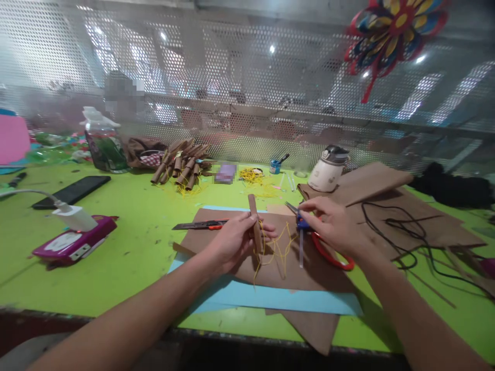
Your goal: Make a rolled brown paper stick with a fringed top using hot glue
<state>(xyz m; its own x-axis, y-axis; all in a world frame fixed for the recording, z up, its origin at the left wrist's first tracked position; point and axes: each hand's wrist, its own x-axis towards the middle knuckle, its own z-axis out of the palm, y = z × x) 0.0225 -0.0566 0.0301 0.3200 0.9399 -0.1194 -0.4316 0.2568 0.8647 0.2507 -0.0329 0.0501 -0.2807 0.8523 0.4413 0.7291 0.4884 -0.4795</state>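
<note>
Brown and likely light, stiff but crushable, best taken gently mid-length: a paper roll above the worktop, pinched in a loosely curled left hand, beside a half-closed right hand over scissors, with grip unclear.

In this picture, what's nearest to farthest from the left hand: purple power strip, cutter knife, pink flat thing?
From the left hand:
1. Cutter knife, just left, partly over brown paper.
2. Purple power strip, farther left on the green table.
3. Pink flat thing, far left and farther back.
</note>
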